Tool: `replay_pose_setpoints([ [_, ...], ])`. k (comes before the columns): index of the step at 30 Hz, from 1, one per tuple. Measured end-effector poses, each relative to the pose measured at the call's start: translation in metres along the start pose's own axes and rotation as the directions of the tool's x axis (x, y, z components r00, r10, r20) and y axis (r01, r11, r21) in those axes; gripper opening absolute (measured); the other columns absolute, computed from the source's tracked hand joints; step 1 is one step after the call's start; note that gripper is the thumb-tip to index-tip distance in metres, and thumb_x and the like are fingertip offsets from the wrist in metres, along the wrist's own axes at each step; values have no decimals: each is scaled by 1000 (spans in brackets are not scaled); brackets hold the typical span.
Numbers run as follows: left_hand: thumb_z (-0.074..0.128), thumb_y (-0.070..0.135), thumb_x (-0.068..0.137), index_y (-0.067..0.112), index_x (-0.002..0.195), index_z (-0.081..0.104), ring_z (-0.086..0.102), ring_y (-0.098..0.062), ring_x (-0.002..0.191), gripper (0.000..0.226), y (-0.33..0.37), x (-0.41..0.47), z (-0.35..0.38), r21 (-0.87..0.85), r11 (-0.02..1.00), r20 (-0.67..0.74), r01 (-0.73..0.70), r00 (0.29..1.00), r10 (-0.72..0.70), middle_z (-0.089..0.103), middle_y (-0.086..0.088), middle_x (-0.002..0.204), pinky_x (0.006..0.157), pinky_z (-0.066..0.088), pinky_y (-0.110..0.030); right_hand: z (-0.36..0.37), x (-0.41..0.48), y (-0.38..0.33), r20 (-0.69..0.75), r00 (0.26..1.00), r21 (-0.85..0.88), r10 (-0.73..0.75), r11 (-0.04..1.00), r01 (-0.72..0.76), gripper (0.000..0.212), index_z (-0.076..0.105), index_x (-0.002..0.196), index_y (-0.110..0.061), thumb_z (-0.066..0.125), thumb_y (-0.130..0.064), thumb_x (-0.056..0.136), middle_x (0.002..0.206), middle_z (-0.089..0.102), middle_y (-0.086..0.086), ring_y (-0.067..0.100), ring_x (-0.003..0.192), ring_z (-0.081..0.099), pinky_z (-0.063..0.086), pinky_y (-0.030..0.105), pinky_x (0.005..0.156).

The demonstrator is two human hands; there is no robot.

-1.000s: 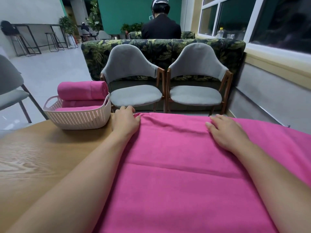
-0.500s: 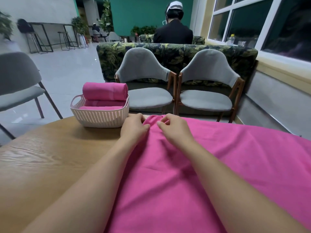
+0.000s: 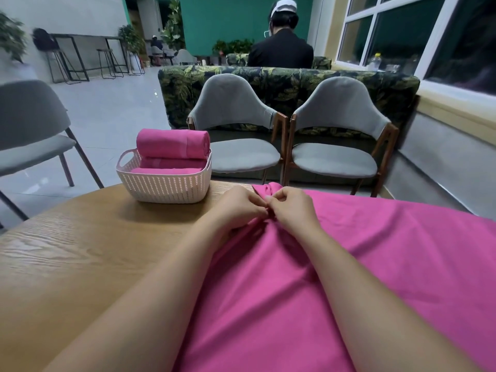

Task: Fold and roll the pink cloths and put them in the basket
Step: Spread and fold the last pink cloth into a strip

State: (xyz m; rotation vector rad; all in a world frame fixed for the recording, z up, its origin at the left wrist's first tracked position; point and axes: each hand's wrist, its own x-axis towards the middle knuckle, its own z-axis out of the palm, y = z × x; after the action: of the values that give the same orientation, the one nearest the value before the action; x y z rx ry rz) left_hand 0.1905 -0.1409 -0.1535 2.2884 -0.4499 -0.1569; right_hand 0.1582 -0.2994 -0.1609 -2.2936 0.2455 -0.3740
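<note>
While the cloth (image 3: 308,277) lies spread on the table (image 3: 80,251), its far corner is pinched by left hand (image 3: 239,208) and right hand (image 3: 292,208), together. Folding judged underway; next, corner carried across squarely. Basket (image 3: 163,183) near, left.

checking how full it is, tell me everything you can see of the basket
The basket is cream plastic with a perforated, woven-look wall and a cut-out handle at its left end. It stands upright on the wooden table near the far edge. Rolled pink cloths fill it, the top roll rising above the rim.
</note>
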Motion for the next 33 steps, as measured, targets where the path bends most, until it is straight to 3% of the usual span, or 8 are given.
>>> replay_pose_setpoints([
  [5,69,29,89,21,87,82,58,-13,57,16,1,0,-3,-81,990,-41,120,992,-123,72,-1,70,61,49,-28,3,3,4,13,1000,-38,5,999,-5,18,73,79,-13,61,-16,92,85,75,4,25,90,67,50,35,78],
  [8,67,29,92,22,83,76,66,-14,66,15,-2,0,-7,91,991,-141,95,987,-81,75,3,76,66,55,-28,7,2,5,-55,998,96,1,995,4,15,69,90,-15,57,-21,98,93,73,2,22,93,65,42,32,75],
  [11,63,39,99,14,65,60,56,-15,64,42,1,2,-9,153,983,-98,102,991,-88,62,3,63,58,40,-30,9,-1,5,-132,989,217,-63,972,91,12,66,95,-15,58,-22,101,94,72,-3,17,90,64,39,28,74],
  [16,64,35,99,10,80,73,57,-13,65,33,4,1,-10,-14,992,-51,125,991,-125,73,-5,76,62,45,-27,11,-2,5,-171,980,240,-104,960,144,11,64,95,-17,58,-22,102,93,71,-5,15,88,65,47,32,78],
  [20,76,26,94,14,95,79,60,-20,71,12,-1,2,-9,-298,935,-69,191,973,-220,75,-10,84,65,47,-26,12,-2,8,-162,979,225,-125,961,160,11,63,93,-18,58,-21,102,96,72,-3,16,90,65,42,29,75],
  [24,79,21,92,17,99,76,56,-17,66,9,-10,6,-12,-435,885,-143,167,957,-251,73,-7,89,54,44,-24,13,-1,10,-141,983,199,-121,969,148,12,62,90,-19,58,-22,101,89,71,-3,17,85,63,37,28,71],
  [29,85,37,83,30,85,77,69,-11,80,11,-22,5,-14,-101,986,-271,130,950,-153,76,6,82,67,47,-27,13,-1,11,-124,987,199,-106,972,129,9,64,90,-18,59,-20,97,85,70,-5,15,82,63,38,28,70],
  [33,82,37,82,27,81,76,68,-7,79,11,-24,3,-24,22,990,-298,139,946,-126,75,8,80,71,50,-27,12,-1,10,-105,989,183,-100,976,118,8,64,88,-18,60,-18,95,85,70,-5,17,83,63,45,33,74],
])
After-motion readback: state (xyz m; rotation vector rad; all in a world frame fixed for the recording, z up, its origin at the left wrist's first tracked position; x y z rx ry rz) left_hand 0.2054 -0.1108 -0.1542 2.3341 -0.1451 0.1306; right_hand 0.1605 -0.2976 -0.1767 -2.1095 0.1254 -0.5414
